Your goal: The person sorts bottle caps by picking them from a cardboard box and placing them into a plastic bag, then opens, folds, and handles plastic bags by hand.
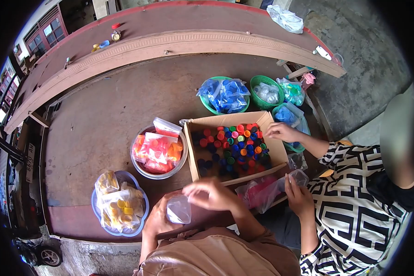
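Note:
My left hand point(160, 217) is closed around a small clear plastic bag point(179, 210), which hangs with its mouth held apart. My right hand point(210, 194) hovers just right of the bag's top, near the box's front edge. Motion smears its fingers, so I cannot make out whether anything is in them. Just beyond stands a cardboard box point(280, 162) with many loose bottle caps point(234, 135) inside, in red, blue, green, orange and black.
On the left are a steel bowl point(185, 158) of bagged red and orange caps and a lilac basin point(146, 212) of bagged yellow caps. Green baskets point(253, 83) with bags stand behind the box. A co-worker point(345, 198) on the right reaches over the box, other hand holding a clear bag.

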`<state>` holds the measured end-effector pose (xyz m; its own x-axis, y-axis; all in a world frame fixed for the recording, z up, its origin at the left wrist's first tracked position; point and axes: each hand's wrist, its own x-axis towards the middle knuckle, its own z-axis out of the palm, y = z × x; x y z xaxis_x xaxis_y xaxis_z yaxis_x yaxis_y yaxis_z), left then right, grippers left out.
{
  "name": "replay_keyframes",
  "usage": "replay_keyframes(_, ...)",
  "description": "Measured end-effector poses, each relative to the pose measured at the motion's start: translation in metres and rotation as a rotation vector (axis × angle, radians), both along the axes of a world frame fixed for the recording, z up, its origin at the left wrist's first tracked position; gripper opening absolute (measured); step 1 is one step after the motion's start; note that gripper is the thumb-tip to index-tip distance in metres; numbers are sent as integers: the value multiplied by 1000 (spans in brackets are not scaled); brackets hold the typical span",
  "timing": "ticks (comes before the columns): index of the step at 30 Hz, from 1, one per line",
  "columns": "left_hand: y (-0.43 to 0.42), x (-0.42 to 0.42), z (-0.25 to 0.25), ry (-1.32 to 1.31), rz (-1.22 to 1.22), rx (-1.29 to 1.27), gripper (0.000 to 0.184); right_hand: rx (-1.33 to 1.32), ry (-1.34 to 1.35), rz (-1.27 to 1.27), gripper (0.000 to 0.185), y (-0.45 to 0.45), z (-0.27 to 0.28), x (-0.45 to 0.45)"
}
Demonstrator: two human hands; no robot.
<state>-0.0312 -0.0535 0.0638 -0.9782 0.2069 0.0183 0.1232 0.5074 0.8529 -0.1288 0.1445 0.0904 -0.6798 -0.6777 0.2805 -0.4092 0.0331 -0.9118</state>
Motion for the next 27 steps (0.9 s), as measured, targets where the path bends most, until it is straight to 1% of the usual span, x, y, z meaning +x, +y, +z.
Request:
replay_keyframes(1,-3,-1,-2,7,21,-12,88,73,-109,-111,21,6,-13,-16)
replay_keyframes(2,-5,-1,-3,10,41,-24,91,69,-134,-193,22,13,-43,-37)
replay_keyframes(3,-7,-1,-3,5,58,-15,91,290,-192,-301,24,21,-51,-57)
replay_keyframes(4,-8,-1,-2,-7,74,-9,87,515,21,-404,23,34,-85,-80)
replay_keyframes(5,-10,-1,-1,-20,88,-3,84,616,1,-483,24,42,-106,-105)
replay_keyframes(6,-10,-3,0,-28,102,3,80,658,67,-593,25,48,-117,-126)
replay_keyframes(7,-10,-4,2,-33,100,6,81,666,218,-688,29,55,-133,-143)
replay_keyframes(8,-11,-5,4,-37,98,7,81,762,184,-703,35,59,-140,-159)
replay_keyframes(10,-11,-9,3,-37,93,7,82,833,219,-727,41,60,-153,-177)
replay_keyframes(14,-11,-13,-5,-57,89,1,82,1034,179,-712,39,62,-163,-179)
replay_keyframes(16,-10,-16,-8,-65,85,2,82,1185,150,-750,37,61,-135,-173)
replay_keyframes(19,-10,-19,-9,-55,80,9,82,1234,73,-763,29,69,-112,-157)
replay_keyframes(21,-10,-20,-11,-52,82,8,81,1066,108,-838,25,79,-130,-159)
replay_keyframes(22,-12,-20,-13,-48,68,-17,85,980,127,-873,24,83,-142,-163)
replay_keyframes(23,-13,-21,-16,-45,55,-40,88,951,212,-896,21,85,-154,-171)
replay_keyframes(24,-15,-21,-18,-42,42,-62,91,972,213,-862,23,85,-159,-182)
replay_keyframes(26,-16,-23,-17,-28,35,-70,92,1009,214,-795,28,79,-162,-204)
replay_keyframes(27,-17,-23,-17,-22,32,-74,92,1053,265,-784,32,75,-163,-210)
